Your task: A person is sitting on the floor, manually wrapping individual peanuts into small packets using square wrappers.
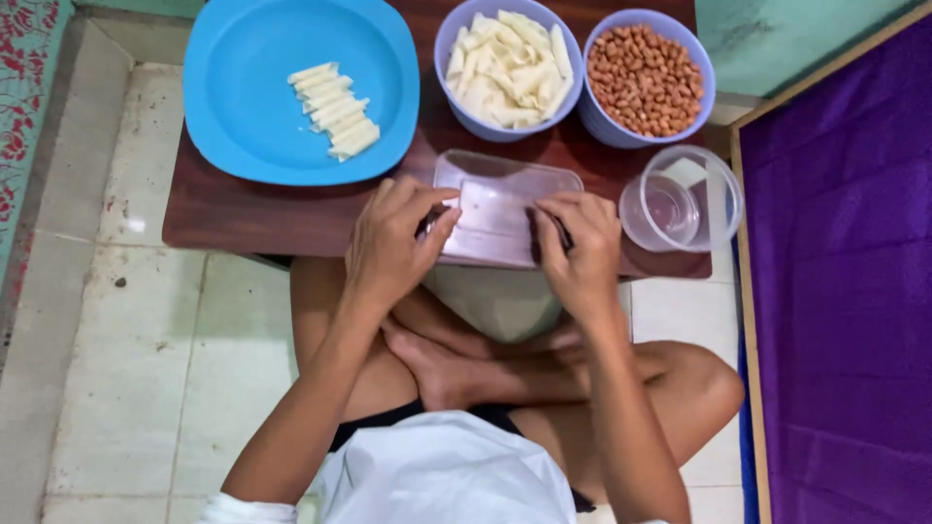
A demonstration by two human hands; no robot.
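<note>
Left hand (pixel 393 243) and right hand (pixel 578 247) each pinch a side of the clear tray (pixel 500 199), grip closed. Blue plate (pixel 257 87) at 10 o'clock; clear cup (pixel 680 204) at 3.

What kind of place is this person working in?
Most likely a home, with food being prepared by hand on the floor. The person sits cross-legged on a tiled floor at a low wooden table that holds a bowl of peanuts and a blue plate of pale rolled strips.
</note>
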